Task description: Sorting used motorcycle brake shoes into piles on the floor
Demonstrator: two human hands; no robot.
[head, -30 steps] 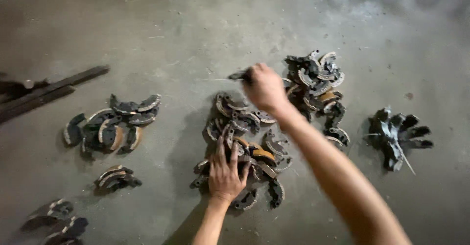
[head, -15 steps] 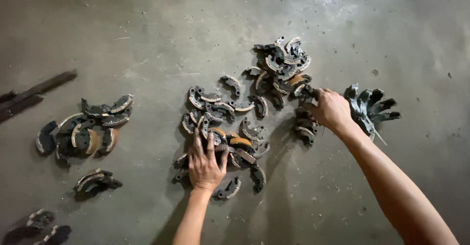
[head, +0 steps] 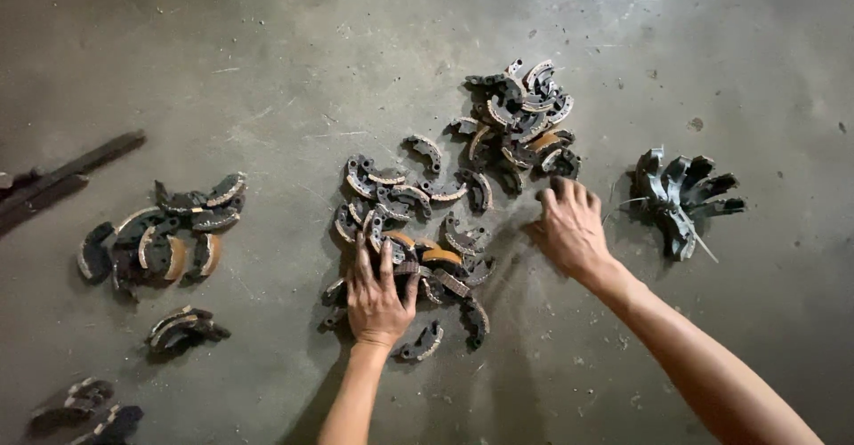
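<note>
Several heaps of curved shoes on the floor [head: 267,71]; left hand [head: 381,295] flat, fingers spread, pinning the middle heap [head: 414,222], right hand [head: 569,230] loosely open, empty, just right of it.

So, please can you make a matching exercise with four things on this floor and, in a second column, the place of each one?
Things:
1. left hand
2. right hand
3. fanned bundle of dark curved parts
4. long dark bars

Places:
a. at the far left edge of the floor
b. flat on the middle pile
c. alone at the far right
d. on the floor between the upper pile and the fanned bundle

Pairs: 1-b, 2-d, 3-c, 4-a
</note>
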